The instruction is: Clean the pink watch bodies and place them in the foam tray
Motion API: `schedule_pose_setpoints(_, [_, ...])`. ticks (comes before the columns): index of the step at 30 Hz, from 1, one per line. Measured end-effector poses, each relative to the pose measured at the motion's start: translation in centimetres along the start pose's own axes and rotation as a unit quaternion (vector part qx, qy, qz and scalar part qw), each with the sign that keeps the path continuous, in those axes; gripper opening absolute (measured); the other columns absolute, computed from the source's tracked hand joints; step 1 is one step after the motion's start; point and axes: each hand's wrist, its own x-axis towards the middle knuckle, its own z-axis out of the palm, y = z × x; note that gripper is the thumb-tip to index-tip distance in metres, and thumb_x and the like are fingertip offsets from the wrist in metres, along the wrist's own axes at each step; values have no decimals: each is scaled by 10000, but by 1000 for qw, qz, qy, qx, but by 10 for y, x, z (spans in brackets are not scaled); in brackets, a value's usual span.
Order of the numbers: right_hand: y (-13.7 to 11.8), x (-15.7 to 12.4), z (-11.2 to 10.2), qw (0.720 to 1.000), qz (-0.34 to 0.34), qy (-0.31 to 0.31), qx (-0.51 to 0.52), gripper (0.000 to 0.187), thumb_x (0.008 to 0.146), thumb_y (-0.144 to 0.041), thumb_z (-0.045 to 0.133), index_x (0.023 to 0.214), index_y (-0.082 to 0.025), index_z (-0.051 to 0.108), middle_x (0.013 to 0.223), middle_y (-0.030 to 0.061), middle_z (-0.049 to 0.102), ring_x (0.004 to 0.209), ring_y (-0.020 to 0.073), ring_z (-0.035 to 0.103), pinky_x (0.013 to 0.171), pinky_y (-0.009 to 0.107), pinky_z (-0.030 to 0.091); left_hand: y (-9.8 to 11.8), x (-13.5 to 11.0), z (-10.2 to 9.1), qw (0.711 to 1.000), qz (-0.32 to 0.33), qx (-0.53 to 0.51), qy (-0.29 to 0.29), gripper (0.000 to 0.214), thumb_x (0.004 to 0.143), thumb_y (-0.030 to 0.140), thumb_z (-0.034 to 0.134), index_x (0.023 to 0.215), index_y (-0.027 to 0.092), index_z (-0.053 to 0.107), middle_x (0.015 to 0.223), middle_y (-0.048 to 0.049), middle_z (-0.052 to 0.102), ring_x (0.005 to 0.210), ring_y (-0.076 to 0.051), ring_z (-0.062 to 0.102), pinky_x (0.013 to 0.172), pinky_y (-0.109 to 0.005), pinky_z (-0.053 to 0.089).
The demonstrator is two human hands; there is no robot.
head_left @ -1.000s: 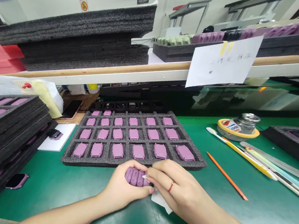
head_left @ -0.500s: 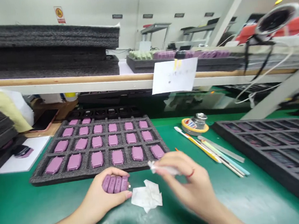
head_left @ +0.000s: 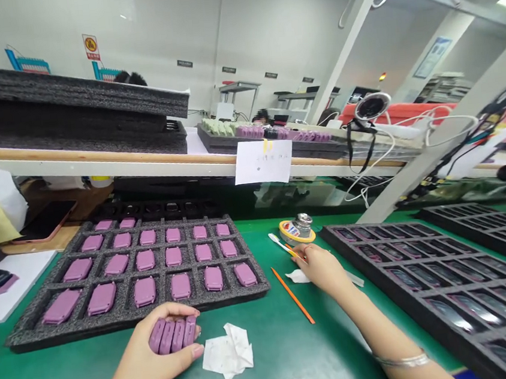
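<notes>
My left hand [head_left: 139,358] is wrapped round a row of several purple plastic cases [head_left: 172,335], stood on edge side by side. A crumpled white tissue [head_left: 228,352] lies on the green mat just right of its fingertips. Farther right, my right hand [head_left: 322,266] has its fingers closed on a toothbrush [head_left: 282,243] with white and yellow-orange colouring; its bristle end points up and left. Under that hand another white tissue [head_left: 297,276] shows in part. An orange stick [head_left: 294,297] lies on the mat to the left of my right hand.
A black foam tray [head_left: 130,315] carries purple cases in its compartments. Trays [head_left: 408,285] of dark glossy parts stand at right. A metal-topped bottle [head_left: 303,223] sits by a yellow tape roll [head_left: 285,234]. A shelf [head_left: 142,165] crosses above the mat.
My right hand has moved away from my left hand and closed on the toothbrush; the tissue it held is now beneath it. My left hand keeps the cases. The view has turned right.
</notes>
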Motion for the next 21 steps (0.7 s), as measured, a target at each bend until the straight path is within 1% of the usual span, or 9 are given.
schedule_pose_setpoints(4, [-3,14,-9,999,-19,24,14,223,980,-349,624,1088,-156,650,1025,43,689,837,159,681,749,340,584,0,-4,-3,999,25,19,-7,387,632,277,861,975,207,697,1072,-87,746,973,-285,721,925,-402,554])
schedule_pose_setpoints(7, [-32,-3,-18,992,-72,86,54,290,1026,-378,478,1009,-140,643,995,136,682,846,231,690,733,393,578,2,-7,-3,999,36,17,-16,398,622,246,867,971,199,682,1122,-100,719,1014,-290,699,955,-421,530])
schedule_pose_setpoints(8, [-48,-16,-21,987,-108,93,76,333,1031,-405,423,996,-158,643,991,162,683,850,258,697,720,398,579,3,-7,-3,999,41,10,-15,403,617,241,871,968,198,677,1129,-99,713,1029,-289,692,960,-422,523])
schedule_pose_setpoints(10, [-85,-50,-24,970,-198,73,124,336,1011,-478,429,974,-230,652,884,91,701,777,227,707,679,326,591,4,-7,-2,999,51,-6,-11,403,608,238,882,948,196,669,1120,-94,709,1038,-282,683,963,-418,512])
schedule_pose_setpoints(13, [-132,-96,-27,893,-395,-15,215,291,1057,-312,377,1076,-265,664,780,24,690,591,124,686,542,173,558,6,-7,-2,998,62,-24,-9,405,592,238,892,922,189,663,1088,-90,711,1006,-266,680,940,-400,502])
schedule_pose_setpoints(15, [-147,-109,-28,888,-413,29,199,287,1059,-288,384,1075,-270,670,773,15,692,538,114,681,488,160,540,8,-8,-3,998,52,-27,-8,408,586,251,897,911,184,661,1060,-85,708,960,-254,680,911,-391,502])
schedule_pose_setpoints(17, [-150,-109,-31,905,-380,84,172,254,1052,-303,412,1078,-261,661,794,24,702,550,128,698,482,173,549,9,-9,-4,999,43,-24,-11,415,584,266,902,914,183,663,1043,-79,702,926,-246,679,882,-385,504])
schedule_pose_setpoints(19, [-149,-104,-35,909,-377,80,162,231,1048,-310,427,1084,-245,646,794,31,702,549,130,698,488,175,557,9,-10,-4,998,50,-18,-20,422,588,271,904,930,185,672,1031,-77,704,920,-245,675,865,-377,503])
schedule_pose_setpoints(21, [-150,-101,-40,893,-419,43,158,259,1059,-310,397,1048,-236,645,719,15,673,479,117,658,449,165,534,9,-10,-4,997,74,-10,-28,423,592,260,903,943,188,677,1036,-77,710,960,-252,669,884,-373,493])
